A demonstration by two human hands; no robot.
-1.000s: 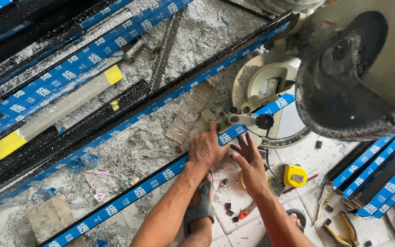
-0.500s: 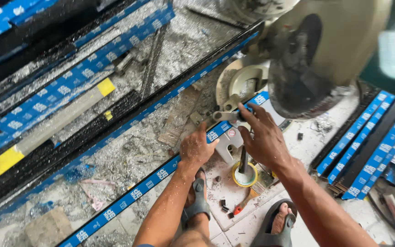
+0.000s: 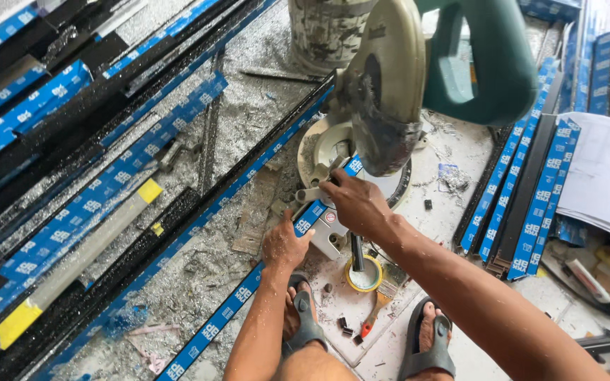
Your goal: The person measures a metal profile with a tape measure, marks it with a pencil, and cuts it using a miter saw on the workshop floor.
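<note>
Left hand (image 3: pixel 285 243) fingers pressed down on blue-taped black bar (image 3: pixel 248 183), near saw (image 3: pixel 390 85). Right hand (image 3: pixel 354 204), moved further left since a moment ago, fingers curled onto saw base (image 3: pixel 333 152) beside bar. Tape roll (image 3: pixel 365 274), brush (image 3: pixel 379 307) nearer, floor (image 3: pixel 453 152).

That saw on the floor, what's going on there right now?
A person crouches at a mitre saw on a floor strewn with metal shavings. The left hand presses a long profile with blue film onto the saw base, and the right hand rests on it under the blade guard. A paintbrush lies nearby.
</note>
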